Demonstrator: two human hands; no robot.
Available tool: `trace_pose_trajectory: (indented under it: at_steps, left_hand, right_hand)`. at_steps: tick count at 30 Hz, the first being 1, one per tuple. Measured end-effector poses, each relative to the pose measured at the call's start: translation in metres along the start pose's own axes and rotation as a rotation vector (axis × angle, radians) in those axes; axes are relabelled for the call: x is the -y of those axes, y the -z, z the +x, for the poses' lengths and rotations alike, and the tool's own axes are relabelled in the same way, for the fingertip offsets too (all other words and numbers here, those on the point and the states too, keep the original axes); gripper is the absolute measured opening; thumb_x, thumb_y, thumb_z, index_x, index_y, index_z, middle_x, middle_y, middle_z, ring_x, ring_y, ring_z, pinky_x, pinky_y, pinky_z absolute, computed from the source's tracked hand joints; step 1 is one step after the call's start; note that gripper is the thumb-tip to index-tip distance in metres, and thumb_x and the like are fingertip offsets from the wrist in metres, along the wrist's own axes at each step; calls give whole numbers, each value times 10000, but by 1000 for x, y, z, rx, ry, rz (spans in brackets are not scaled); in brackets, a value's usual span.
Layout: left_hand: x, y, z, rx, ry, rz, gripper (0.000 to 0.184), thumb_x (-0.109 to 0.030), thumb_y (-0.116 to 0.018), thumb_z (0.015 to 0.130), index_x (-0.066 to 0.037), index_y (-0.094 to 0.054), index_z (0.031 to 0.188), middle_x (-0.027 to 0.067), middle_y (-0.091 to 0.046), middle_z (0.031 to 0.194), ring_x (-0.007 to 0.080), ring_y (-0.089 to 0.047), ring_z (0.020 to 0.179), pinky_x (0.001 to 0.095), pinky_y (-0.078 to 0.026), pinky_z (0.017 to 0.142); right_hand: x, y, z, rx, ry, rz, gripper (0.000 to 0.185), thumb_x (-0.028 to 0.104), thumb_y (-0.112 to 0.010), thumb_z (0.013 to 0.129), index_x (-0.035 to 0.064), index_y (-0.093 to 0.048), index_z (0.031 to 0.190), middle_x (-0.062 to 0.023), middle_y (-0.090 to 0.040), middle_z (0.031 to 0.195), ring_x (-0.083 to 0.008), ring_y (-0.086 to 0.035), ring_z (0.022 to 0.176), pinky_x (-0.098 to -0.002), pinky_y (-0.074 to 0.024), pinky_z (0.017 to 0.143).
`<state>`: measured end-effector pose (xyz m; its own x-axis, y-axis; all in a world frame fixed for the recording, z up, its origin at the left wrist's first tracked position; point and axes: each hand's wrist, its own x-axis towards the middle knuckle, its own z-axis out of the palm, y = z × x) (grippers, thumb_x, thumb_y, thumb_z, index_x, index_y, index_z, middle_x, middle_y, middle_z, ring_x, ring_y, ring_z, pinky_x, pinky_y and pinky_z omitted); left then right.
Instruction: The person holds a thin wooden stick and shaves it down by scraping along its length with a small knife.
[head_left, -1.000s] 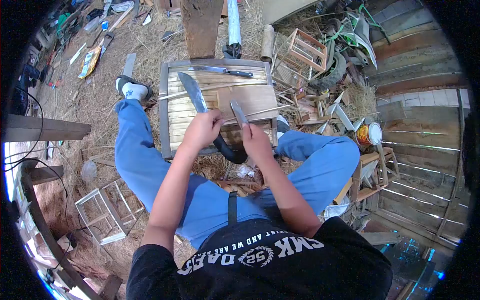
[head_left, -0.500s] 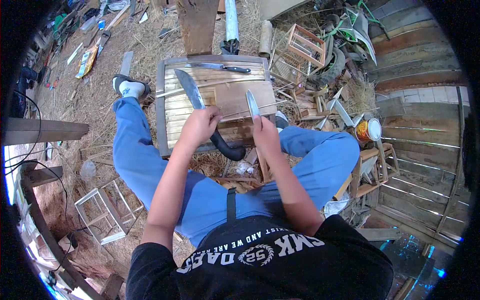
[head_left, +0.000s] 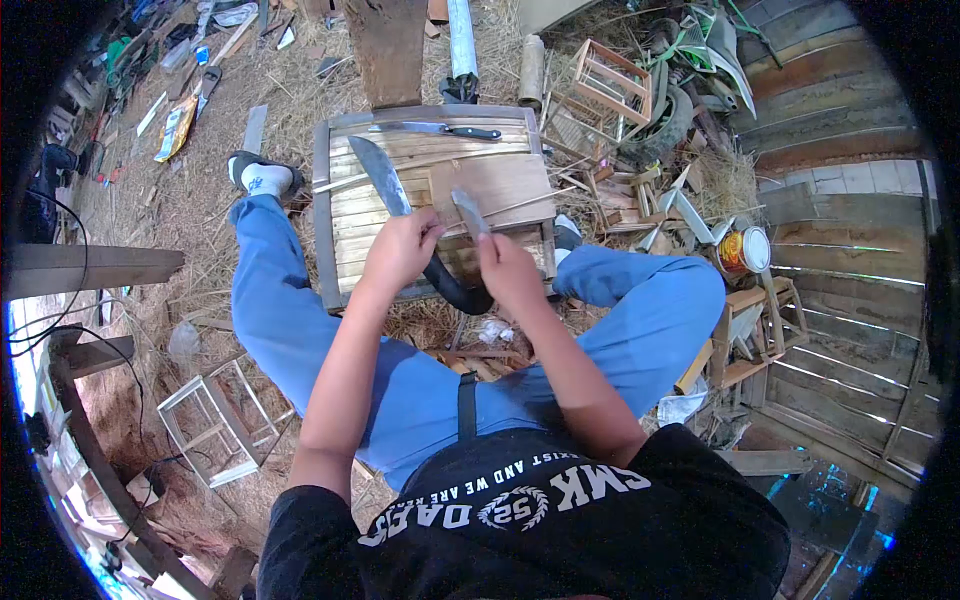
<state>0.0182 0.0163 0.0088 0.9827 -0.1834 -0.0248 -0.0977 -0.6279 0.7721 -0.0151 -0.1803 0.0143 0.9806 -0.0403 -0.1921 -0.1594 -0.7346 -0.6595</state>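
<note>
In slid the right hand (head_left: pixel 512 270), closed round a knife (head_left: pixel 467 211), toward the left hand (head_left: pixel 398 250), whose fingers pinched a stick (head_left: pixel 535 202) slanting rightward over the worktop (head_left: pixel 347 237).

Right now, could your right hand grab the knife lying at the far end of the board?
Probably not: the right hand is busy holding another blade. Nothing seems to cover the far knife, though, so putting that blade down would likely free the way.
</note>
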Motion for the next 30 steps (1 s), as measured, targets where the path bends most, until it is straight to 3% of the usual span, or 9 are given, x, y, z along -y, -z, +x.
trace_pose_trajectory:
  at_steps: [3,5,8,11,16,21,23,25,30]
  left_hand:
    - [1,-2,-1,-23,-19,-49,171,-169,-691,918,-4,-652,896,232,-680,785,447,-659,746,498,-525,667]
    - [-1,1,0,20,11,-8,174,-168,-694,917,-3,-646,895,233,-678,784,449,-657,752,499,-522,668]
    - [4,-4,1,-18,-22,-59,173,-167,-695,917,-1,-645,904,233,-677,788,452,-657,763,500,-521,672]
    - [1,-3,2,-8,-15,-17,174,-166,-693,917,1,-643,904,234,-677,795,455,-656,770,500,-521,677]
    - [2,-4,1,-15,-37,-34,169,-159,-687,919,2,-639,905,233,-673,785,455,-652,761,496,-518,672]
    - [7,-3,1,28,-19,-14,157,-151,-671,927,-8,-652,992,223,-686,842,438,-662,780,460,-524,690]
    - [6,-1,3,71,13,-4,158,-149,-668,930,-3,-655,991,231,-680,841,442,-653,769,457,-518,688]
    - [6,-1,3,65,-3,-4,161,-150,-667,932,-2,-660,993,235,-677,835,442,-650,761,456,-514,682]
    - [1,3,5,68,14,21,168,-154,-658,936,-2,-671,1006,242,-665,811,437,-637,724,452,-504,661]
  right_hand:
    - [-48,15,24,-118,-31,12,430,368,-456,1061,9,-683,993,-282,-684,918,-486,-655,875,-533,-514,765]
    - [-62,42,36,-192,-176,61,426,358,-463,1058,-2,-672,964,-286,-675,886,-487,-656,862,-516,-514,743]
    - [-74,44,44,-274,-150,-53,418,350,-461,1058,1,-661,945,-282,-669,866,-483,-658,845,-534,-508,741]
    - [-48,9,23,-253,-64,-11,396,336,-470,1055,5,-655,941,-284,-664,850,-482,-659,838,-549,-506,743]
    - [-14,-17,4,-39,61,-9,358,327,-506,1041,17,-657,946,-268,-677,876,-483,-656,857,-554,-511,759]
    - [-59,23,34,-233,44,-41,403,336,-493,1045,-1,-677,921,-277,-675,863,-480,-657,848,-546,-513,752]
    - [-80,45,51,-264,-84,-48,436,351,-471,1053,-4,-684,915,-287,-675,873,-488,-656,864,-548,-510,750]
    - [-66,51,43,-291,-151,-67,455,368,-457,1055,-2,-687,925,-291,-678,889,-490,-657,874,-548,-514,757]
    - [-24,-2,8,-158,-70,-32,434,366,-456,1059,3,-671,956,-285,-675,895,-495,-645,873,-538,-514,770]
